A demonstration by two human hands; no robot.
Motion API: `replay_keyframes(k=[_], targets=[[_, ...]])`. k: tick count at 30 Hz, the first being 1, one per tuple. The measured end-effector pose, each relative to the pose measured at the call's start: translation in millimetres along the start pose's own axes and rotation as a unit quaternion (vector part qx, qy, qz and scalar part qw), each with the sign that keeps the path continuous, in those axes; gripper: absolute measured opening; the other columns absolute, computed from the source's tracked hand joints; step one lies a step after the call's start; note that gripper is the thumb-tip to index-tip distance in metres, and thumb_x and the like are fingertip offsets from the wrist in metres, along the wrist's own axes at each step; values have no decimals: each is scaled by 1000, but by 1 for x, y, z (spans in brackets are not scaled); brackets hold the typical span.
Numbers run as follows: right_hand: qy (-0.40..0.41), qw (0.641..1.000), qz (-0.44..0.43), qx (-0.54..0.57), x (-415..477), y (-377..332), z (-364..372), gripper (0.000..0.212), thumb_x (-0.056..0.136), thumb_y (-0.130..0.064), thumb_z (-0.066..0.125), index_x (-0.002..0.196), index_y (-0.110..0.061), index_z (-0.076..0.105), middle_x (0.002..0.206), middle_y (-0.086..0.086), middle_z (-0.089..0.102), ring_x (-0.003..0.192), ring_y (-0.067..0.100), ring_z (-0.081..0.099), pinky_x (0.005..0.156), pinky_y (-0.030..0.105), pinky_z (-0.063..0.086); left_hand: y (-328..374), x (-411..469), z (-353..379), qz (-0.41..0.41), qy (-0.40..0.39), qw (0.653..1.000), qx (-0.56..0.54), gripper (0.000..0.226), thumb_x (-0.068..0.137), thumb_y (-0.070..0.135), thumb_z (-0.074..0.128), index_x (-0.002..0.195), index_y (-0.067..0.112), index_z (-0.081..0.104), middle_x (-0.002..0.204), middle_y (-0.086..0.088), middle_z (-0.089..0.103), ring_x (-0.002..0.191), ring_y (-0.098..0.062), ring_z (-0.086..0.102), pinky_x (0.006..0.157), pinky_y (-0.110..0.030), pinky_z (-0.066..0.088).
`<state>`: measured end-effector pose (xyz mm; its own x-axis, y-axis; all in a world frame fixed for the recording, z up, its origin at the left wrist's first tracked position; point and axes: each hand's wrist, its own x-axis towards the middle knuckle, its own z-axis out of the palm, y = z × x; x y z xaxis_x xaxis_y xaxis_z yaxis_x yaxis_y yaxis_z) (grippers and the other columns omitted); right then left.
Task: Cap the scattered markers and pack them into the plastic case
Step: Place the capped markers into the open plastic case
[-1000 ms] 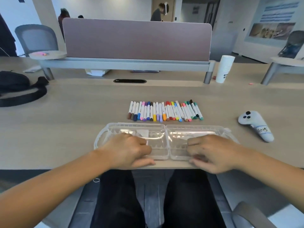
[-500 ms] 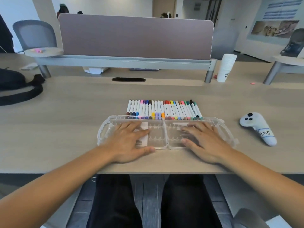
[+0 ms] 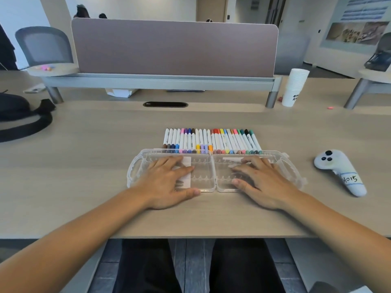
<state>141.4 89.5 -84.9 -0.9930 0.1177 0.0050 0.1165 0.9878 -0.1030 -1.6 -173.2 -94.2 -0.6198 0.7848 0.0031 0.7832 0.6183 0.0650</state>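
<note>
A clear plastic case (image 3: 204, 166) lies opened flat on the desk, its two halves side by side. My left hand (image 3: 169, 180) rests flat in the left half, fingers straight, partly over a white label. My right hand (image 3: 260, 180) lies flat in the right half, fingers spread. Just behind the case, several capped markers (image 3: 211, 141) with white barrels and coloured caps lie in a tight row, their near ends against the case's far wall.
A white game controller (image 3: 338, 172) lies to the right. Stacked paper cups (image 3: 295, 87) stand at the back right by the mauve divider (image 3: 173, 47). A black bag (image 3: 19, 115) sits far left. The desk's front edge runs just below my wrists.
The case slid away from the desk edge toward the markers. My hands went from curled at its near edge to lying flat inside the two halves.
</note>
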Motion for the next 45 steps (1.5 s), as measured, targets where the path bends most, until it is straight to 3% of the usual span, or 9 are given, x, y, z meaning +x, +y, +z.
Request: replay_keyframes(k=[6, 10, 16, 19, 23, 28, 31, 34, 45], targets=[[-33, 998, 11, 50, 2, -2, -8, 88, 77, -86, 5, 147, -42, 34, 147, -9, 22, 142, 17, 21, 117, 47, 23, 4, -2, -7, 0, -15, 1000, -18, 94, 72, 93, 12, 153, 44, 18, 163, 3, 11, 149, -21, 8, 120, -47, 11], [-29, 990, 66, 121, 15, -7, -27, 72, 89, -71, 22, 151, -36, 24, 153, -2, 18, 146, 24, 16, 118, 50, 19, 2, 6, -24, -16, 7, 996, -88, 95, 71, 88, 8, 151, 39, 25, 160, 3, 20, 147, -19, 11, 118, -47, 13], [33, 990, 85, 112, 83, 1, -41, 45, 102, -50, 33, 141, -30, 45, 148, 0, 34, 140, 25, 24, 112, 46, 22, -22, 63, -45, -49, 89, 987, -124, 85, 82, 81, 13, 144, 30, 42, 148, 1, 41, 137, -21, 27, 111, -43, 26], [37, 990, 77, 112, 128, 0, -42, 42, 103, -46, 35, 137, -27, 50, 144, 1, 43, 136, 28, 31, 110, 48, 25, -41, 102, -46, -69, 95, 985, -126, 66, 93, 70, 24, 140, 28, 46, 145, 0, 44, 135, -22, 31, 109, -43, 27], [0, 992, 29, 120, 183, -11, -42, 40, 103, -28, 37, 142, -22, 48, 149, 1, 42, 138, 24, 36, 114, 49, 27, -64, 139, -39, -105, 92, 980, -144, 70, 91, 72, 20, 138, 28, 47, 147, -2, 45, 137, -27, 33, 108, -49, 32], [-55, 994, 14, 94, 227, -22, -41, 45, 100, -18, 39, 145, -19, 45, 149, 4, 41, 135, 23, 40, 111, 38, 35, -69, 156, -21, -155, 119, 967, -164, 48, 99, 53, 31, 135, 27, 49, 142, -5, 48, 133, -29, 36, 108, -50, 34], [-77, 992, 10, 99, 243, -25, -37, 30, 98, -16, 41, 116, -20, 65, 125, 3, 58, 109, 20, 56, 89, 33, 47, -69, 156, -19, -178, 117, 967, -143, 47, 99, 51, 35, 137, 27, 48, 142, -7, 47, 133, -32, 35, 108, -50, 32], [-80, 991, 13, 108, 251, -30, -37, 27, 95, -14, 42, 77, -17, 61, 96, 5, 62, 87, 20, 59, 72, 34, 50, -71, 152, -19, -189, 127, 966, -125, 48, 98, 53, 35, 136, 27, 48, 141, -6, 47, 133, -32, 35, 107, -50, 32], [-76, 983, 45, 162, 255, -38, -46, 35, 100, -26, 42, 76, -15, 64, 81, 6, 65, 74, 20, 61, 65, 31, 46, -76, 153, -15, -187, 174, 952, -168, 44, 98, 51, 41, 133, 27, 50, 139, -4, 50, 129, -29, 39, 103, -47, 33]])
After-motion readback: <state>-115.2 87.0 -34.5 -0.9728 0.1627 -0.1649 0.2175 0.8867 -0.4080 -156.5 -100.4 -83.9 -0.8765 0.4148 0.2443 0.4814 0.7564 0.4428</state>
